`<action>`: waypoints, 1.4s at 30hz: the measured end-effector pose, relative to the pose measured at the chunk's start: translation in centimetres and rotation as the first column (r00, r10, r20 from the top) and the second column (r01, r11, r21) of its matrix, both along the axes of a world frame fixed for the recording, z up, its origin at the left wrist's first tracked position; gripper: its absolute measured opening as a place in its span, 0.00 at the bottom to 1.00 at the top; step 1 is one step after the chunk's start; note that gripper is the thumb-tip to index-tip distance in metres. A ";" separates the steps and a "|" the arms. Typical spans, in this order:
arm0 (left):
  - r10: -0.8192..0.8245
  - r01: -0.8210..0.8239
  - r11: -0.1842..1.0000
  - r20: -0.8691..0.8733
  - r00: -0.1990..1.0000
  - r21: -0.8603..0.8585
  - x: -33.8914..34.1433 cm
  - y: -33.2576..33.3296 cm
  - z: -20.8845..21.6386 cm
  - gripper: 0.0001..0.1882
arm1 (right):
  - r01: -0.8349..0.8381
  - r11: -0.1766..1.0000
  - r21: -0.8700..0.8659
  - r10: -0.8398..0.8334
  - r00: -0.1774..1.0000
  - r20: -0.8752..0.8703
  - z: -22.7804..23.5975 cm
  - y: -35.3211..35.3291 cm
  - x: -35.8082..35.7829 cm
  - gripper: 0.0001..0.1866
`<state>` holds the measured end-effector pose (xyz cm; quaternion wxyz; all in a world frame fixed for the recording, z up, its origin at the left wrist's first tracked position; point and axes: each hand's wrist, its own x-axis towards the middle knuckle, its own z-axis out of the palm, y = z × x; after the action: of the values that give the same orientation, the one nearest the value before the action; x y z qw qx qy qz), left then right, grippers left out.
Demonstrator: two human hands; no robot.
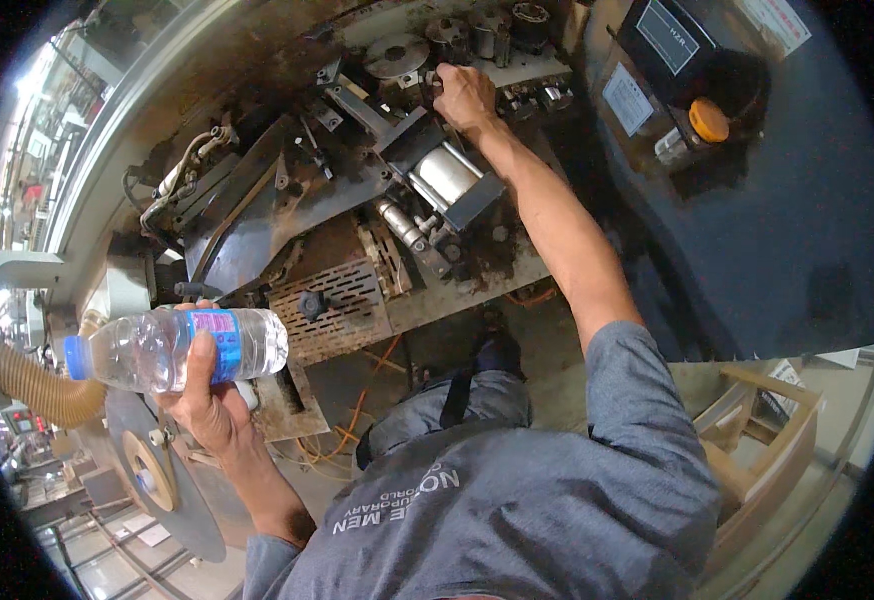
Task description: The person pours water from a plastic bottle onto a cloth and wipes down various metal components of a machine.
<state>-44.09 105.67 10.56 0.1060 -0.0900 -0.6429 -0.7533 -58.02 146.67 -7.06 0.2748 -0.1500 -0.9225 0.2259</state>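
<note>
My left hand point(209, 408) is wrapped round a clear plastic water bottle point(142, 352) with a blue cap and a blue-and-pink label. The bottle lies nearly level, cap to the left, above the left end of the machine. Stretched out to the far side, my right hand point(467, 100) is closed at a small metal part beside the rollers and discs point(397, 55). Its fingertips are partly hidden, so what they grip cannot be made out. Just below that hand sits a silver cylinder point(447, 175) between black end blocks.
A slotted metal plate point(342, 300) with a black knob point(312, 305) forms the machine's near side. At the right stands a black box point(697, 60) with an orange-capped container point(709, 120). A ribbed hose point(47, 385) and a large disc reel point(172, 480) are at the left.
</note>
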 end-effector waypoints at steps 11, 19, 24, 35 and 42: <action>-0.019 0.019 1.000 0.022 1.000 -0.005 -0.5 -0.4 -0.4 0.24 | 0.039 0.999 -0.015 -0.039 0.999 -0.011 -0.3 0.1 -0.4 0.12; -0.022 0.022 0.999 0.016 1.000 -0.027 -0.5 -0.5 -0.5 0.24 | 0.022 0.998 -0.066 -0.021 1.000 0.015 0.4 -0.2 0.1 0.09; -0.004 0.004 0.999 -0.012 1.000 -0.038 -0.3 -0.5 -0.5 0.24 | 0.063 0.997 -0.038 -0.063 0.998 -0.016 -0.2 -0.1 -0.3 0.11; 0.120 -0.119 0.993 0.042 0.992 -0.021 0.3 -0.5 0.0 0.28 | 0.189 0.962 -0.197 -0.239 0.933 -0.269 -0.5 -0.1 -0.9 0.05; 0.169 -0.161 0.982 0.081 0.982 -0.096 0.1 -1.3 -0.2 0.28 | -0.038 0.933 -0.358 -0.103 0.925 -0.366 1.3 -0.2 0.2 0.08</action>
<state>-43.98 104.40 10.34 0.1355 -0.0076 -0.6853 -0.7155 -57.85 146.46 -5.76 0.4193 -0.1667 -0.7927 0.4100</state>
